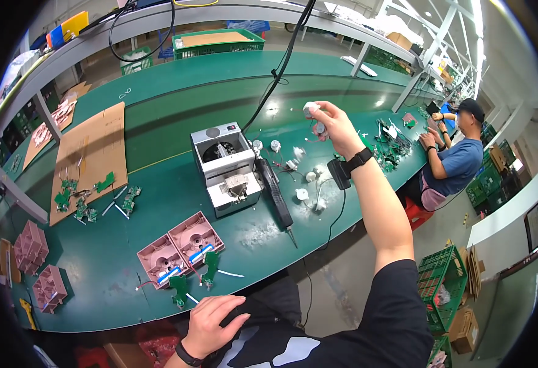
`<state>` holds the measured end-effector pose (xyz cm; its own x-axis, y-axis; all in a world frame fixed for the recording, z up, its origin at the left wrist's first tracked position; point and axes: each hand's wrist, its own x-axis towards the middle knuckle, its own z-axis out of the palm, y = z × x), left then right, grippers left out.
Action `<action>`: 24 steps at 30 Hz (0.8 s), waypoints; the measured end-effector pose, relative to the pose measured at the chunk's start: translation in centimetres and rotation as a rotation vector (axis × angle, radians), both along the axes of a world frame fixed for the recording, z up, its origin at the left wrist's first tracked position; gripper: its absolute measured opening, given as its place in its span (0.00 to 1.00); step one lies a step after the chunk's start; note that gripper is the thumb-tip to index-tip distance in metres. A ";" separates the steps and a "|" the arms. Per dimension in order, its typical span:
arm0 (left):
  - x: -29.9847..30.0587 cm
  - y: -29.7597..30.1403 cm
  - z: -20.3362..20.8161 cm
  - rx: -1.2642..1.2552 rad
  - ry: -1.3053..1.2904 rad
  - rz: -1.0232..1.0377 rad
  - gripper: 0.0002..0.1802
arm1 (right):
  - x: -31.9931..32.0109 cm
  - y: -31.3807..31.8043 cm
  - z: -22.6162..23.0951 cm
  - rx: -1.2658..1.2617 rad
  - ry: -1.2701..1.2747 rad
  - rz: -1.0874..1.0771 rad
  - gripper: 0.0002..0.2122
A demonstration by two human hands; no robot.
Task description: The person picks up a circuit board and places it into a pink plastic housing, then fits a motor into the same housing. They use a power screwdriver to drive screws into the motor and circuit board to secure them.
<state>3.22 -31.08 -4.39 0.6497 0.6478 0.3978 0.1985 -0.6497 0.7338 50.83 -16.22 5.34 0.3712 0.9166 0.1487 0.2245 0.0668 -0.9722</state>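
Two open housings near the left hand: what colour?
The housings are dusty pink, clearest in the head view.

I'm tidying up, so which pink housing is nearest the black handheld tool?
The right-hand housing of the adjoining pair, beside the grey machine. Its twin sits farther left, and the other pink housings are farthest, toward the far left.

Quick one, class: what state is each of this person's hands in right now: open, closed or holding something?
Left hand: open, fingers loosely bent, nothing visible in it.
Right hand: closed, holding small whitish round parts.
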 end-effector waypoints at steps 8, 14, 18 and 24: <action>-0.2 0.0 -0.9 -0.046 0.017 -0.023 0.19 | -1.9 -1.1 -4.5 -0.396 -0.411 0.152 0.20; -2.1 -0.7 -1.3 -0.089 0.083 0.063 0.18 | 0.6 -8.1 -9.8 -0.486 -1.066 -0.007 0.23; -2.8 -0.6 -2.6 -0.141 0.112 0.115 0.17 | -0.3 -12.3 -12.7 -0.798 -1.176 -0.002 0.23; -0.6 0.2 -1.8 -0.132 0.083 0.018 0.17 | 0.6 -12.1 -8.9 -0.450 -0.874 -0.144 0.22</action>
